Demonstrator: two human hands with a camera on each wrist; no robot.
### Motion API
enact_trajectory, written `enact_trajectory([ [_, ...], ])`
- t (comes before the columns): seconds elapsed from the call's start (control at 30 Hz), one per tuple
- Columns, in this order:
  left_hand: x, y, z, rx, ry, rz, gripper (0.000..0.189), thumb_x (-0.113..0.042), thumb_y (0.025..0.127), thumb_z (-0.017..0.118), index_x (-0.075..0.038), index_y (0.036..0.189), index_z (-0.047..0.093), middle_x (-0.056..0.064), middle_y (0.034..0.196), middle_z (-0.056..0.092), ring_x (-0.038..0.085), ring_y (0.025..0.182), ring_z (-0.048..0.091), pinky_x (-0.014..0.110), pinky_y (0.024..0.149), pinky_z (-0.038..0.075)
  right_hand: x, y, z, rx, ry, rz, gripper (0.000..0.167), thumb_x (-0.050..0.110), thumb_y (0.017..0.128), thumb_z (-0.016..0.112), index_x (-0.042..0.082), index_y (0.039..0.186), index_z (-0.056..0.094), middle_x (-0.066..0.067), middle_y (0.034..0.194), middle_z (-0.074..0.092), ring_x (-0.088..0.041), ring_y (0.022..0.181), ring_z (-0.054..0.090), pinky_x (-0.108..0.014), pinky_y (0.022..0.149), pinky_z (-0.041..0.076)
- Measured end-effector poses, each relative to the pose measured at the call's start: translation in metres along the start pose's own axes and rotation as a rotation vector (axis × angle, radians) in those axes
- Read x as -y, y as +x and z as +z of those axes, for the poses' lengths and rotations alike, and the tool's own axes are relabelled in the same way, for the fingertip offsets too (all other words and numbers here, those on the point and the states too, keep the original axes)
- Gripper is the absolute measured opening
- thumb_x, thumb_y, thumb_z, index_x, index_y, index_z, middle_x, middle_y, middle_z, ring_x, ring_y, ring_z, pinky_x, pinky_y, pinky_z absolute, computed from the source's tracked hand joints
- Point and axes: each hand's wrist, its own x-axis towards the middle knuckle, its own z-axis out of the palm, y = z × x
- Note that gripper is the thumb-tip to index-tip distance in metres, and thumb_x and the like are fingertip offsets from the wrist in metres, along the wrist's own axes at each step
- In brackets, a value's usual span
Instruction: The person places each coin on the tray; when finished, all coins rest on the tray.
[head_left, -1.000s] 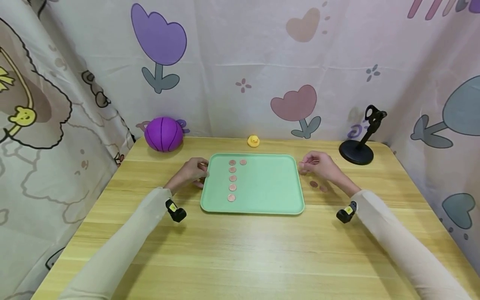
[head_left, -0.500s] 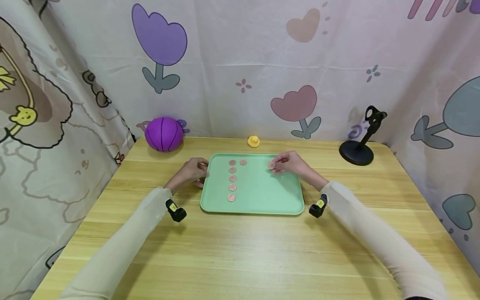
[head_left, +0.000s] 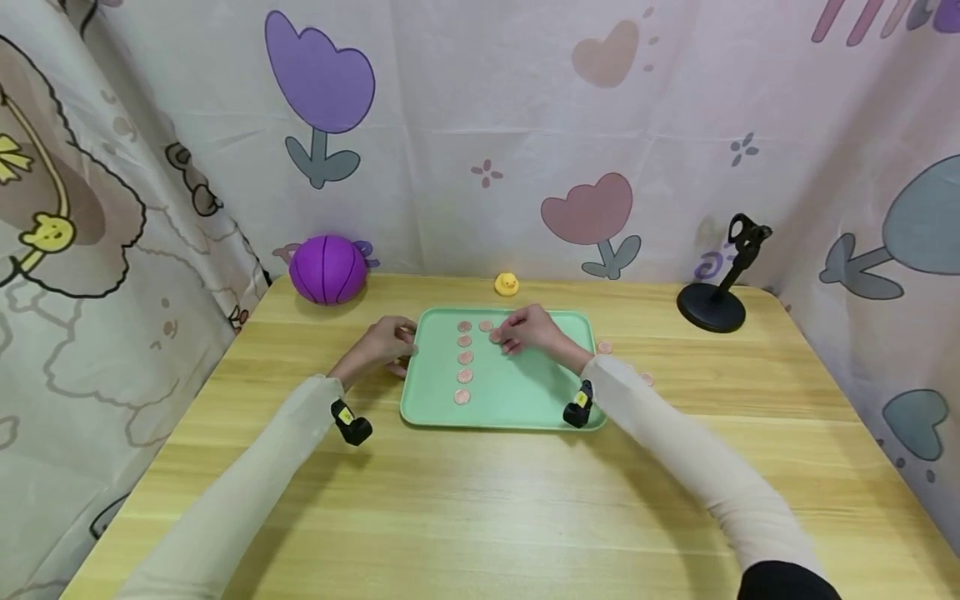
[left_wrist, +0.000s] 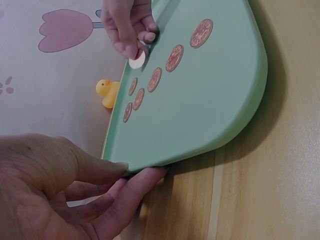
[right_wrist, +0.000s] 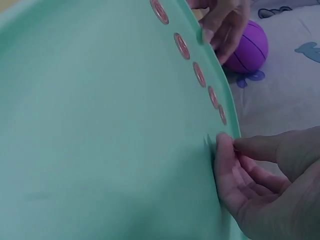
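The light green tray (head_left: 517,408) lies on the table, with a column of copper-coloured coins (head_left: 466,357) along its left part and one more coin (head_left: 486,326) to the right of the top one. My left hand (head_left: 392,340) holds the tray's left edge, thumb on the rim and fingers beneath, as the left wrist view shows. Over the far part of the tray, my right hand (head_left: 534,329) pinches another coin (left_wrist: 137,60) between thumb and fingers, close to that single coin. In the right wrist view the right hand's fingers mostly hide the pinched coin.
Loose coins (head_left: 604,347) lie on the wooden table to the right of the tray, partly behind the right sleeve. A yellow toy duck (head_left: 507,284) sits behind the tray. At the back stand a purple ball (head_left: 327,269), left, and a black stand (head_left: 712,307), right.
My right hand has moved left from the tray's right side, carrying the pinched coin across to the single coin. The left hand keeps its hold on the tray edge.
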Motion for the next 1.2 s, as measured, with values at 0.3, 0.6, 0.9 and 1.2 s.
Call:
enact_trajectory([
  [0.3,0.000,0.000,0.000,-0.008,-0.009,-0.002,0.053,0.002,0.102,0.057,0.010,0.152,0.041,0.025,0.121,0.055,0.027,0.093,0.065,0.032,0.070,0.068,0.008,0.007,0.016,-0.038,-0.356,-0.060,0.023,0.014,0.101,0.069,0.005,0.080,0.067,-0.005,0.072,0.066,-0.012,0.058,0.057,-0.021,0.052,0.053],
  [0.6,-0.001,0.001,-0.001,-0.001,-0.003,-0.005,0.053,0.002,0.101,0.057,0.010,0.152,0.042,0.026,0.122,0.057,0.027,0.093,0.064,0.032,0.070,0.068,0.009,0.015,0.020,-0.064,-0.509,-0.030,0.043,0.024,0.100,0.073,0.013,0.063,0.055,0.004,0.053,0.048,-0.008,0.049,0.043,-0.020,0.044,0.035],
  [0.9,0.002,0.002,0.000,-0.001,-0.015,-0.007,0.053,0.003,0.102,0.057,0.011,0.151,0.041,0.027,0.123,0.055,0.028,0.095,0.065,0.033,0.070,0.068,0.010,0.013,0.017,-0.065,-0.501,-0.053,0.032,0.023,0.099,0.074,0.009,0.073,0.063,0.003,0.061,0.055,-0.009,0.053,0.046,-0.020,0.046,0.038],
  [1.2,0.002,0.003,-0.001,0.009,-0.017,-0.004,0.054,0.002,0.102,0.057,0.011,0.152,0.040,0.027,0.123,0.055,0.029,0.095,0.066,0.034,0.070,0.068,0.015,0.002,-0.001,0.000,-0.434,-0.142,0.014,0.014,0.100,0.072,0.003,0.092,0.070,-0.009,0.079,0.067,-0.013,0.058,0.056,-0.023,0.052,0.053],
])
